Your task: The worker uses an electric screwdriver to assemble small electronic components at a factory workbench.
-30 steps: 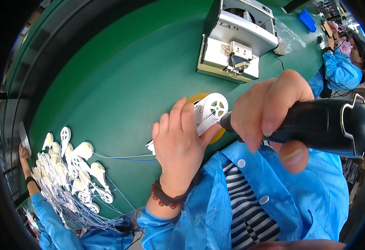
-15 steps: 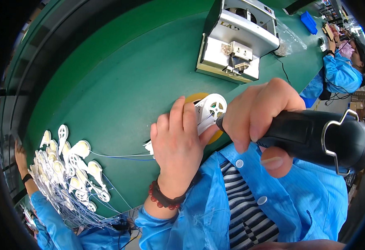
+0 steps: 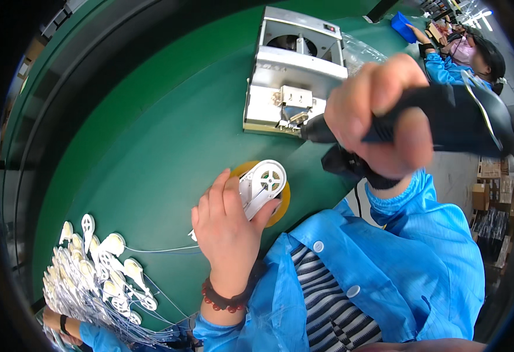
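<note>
My left hand (image 3: 224, 229) grips a white plastic housing (image 3: 268, 176) with a round spoked end, thumb on one side and fingers over the other. Beneath the housing lies a yellow ring (image 3: 283, 211), like a roll of tape, flat on the green table. A thin wire trails left from under this hand. My right hand (image 3: 380, 117), blurred by motion, is wrapped round a black electric screwdriver (image 3: 444, 114) with a metal hanging loop. Its tip is at the front lower edge of a silver screw feeder (image 3: 298, 64); whether it touches I cannot tell.
A heap of similar white housings with wires (image 3: 87, 276) covers the left of the table (image 3: 163, 146). Behind the feeder are a clear plastic bag (image 3: 359, 50) and a blue bin (image 3: 402, 27). A co-worker (image 3: 444, 67) sits far right; another person's hand (image 3: 57, 322) shows lower left.
My right hand has lifted the screwdriver off the housing and carried it up to the feeder. My left hand still holds the housing on the ring. The whole view has shifted.
</note>
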